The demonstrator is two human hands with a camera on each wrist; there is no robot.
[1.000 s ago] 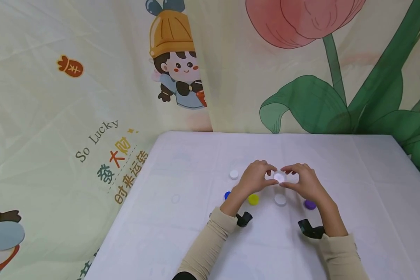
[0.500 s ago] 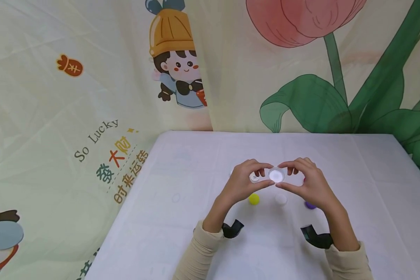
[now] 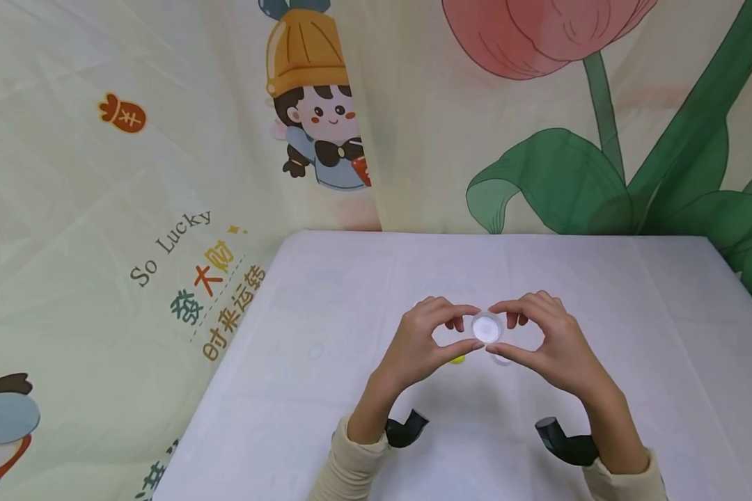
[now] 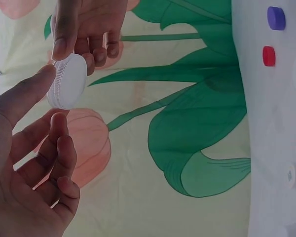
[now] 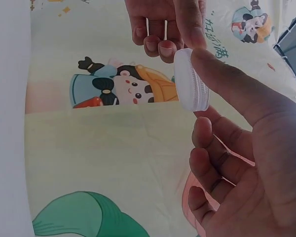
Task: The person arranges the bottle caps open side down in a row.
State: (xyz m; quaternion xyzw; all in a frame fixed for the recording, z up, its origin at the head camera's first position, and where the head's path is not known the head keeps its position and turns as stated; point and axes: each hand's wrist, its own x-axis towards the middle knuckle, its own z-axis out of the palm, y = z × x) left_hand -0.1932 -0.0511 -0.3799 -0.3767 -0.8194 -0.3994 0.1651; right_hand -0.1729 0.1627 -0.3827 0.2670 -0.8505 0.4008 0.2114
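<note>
Both hands hold one white round cap (image 3: pixel 487 328) between them, above the table. My left hand (image 3: pixel 418 344) pinches its left side with thumb and forefinger. From the right, my right hand (image 3: pixel 549 342) pinches the opposite side the same way. In the head view the round face with its raised rim is turned towards the camera. The left wrist view shows the ribbed edge of the cap (image 4: pixel 67 81), and the right wrist view shows it nearly edge-on. On the table below, a yellow cap (image 3: pixel 457 360) and another white cap (image 3: pixel 503 360) are partly hidden by the hands.
In the left wrist view a purple cap (image 4: pixel 276 18), a red cap (image 4: pixel 269 56) and several white caps (image 4: pixel 295 175) lie on the white table (image 4: pixel 266 123). Black curved mounts (image 3: pixel 406 428) stick out from both wrists. A printed cloth (image 3: pixel 413 139) hangs behind.
Both hands have lifted the white cap towards the head camera and shifted it slightly left. It looks bigger now. The hands now cover caps that showed on the table before.
</note>
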